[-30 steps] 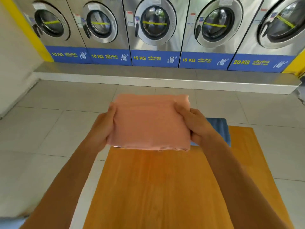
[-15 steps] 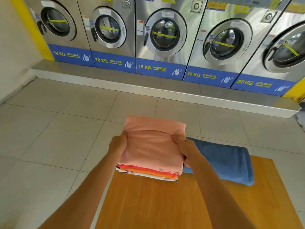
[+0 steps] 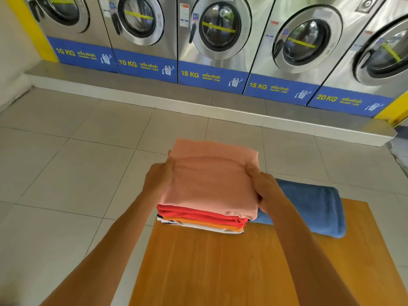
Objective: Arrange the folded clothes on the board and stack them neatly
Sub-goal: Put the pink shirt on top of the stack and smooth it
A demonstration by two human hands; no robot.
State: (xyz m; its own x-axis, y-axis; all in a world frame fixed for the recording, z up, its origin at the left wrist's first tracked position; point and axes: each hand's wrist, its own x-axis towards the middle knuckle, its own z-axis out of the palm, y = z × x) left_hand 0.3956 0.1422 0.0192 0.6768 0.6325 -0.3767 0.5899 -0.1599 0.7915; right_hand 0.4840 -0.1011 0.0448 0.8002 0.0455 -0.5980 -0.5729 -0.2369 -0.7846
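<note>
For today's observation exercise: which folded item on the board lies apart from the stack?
The blue towel. It lies alone on the wooden board, right of the stack; the peach, red and orange garments are piled together.

Bright, even daylight fills the scene, and soft glare streaks the steel fronts and glass doors of the washing machines (image 3: 220,29), whose glass mirrors a bright outdoor view. Shadows are faint: only a thin dark line under the stack of folded clothes (image 3: 205,219) on the wooden board (image 3: 220,272). The wide lens bows the machine row and the floor tiles (image 3: 66,173) toward the edges, and the far corners look slightly smeared, while the centre stays fairly sharp
</note>
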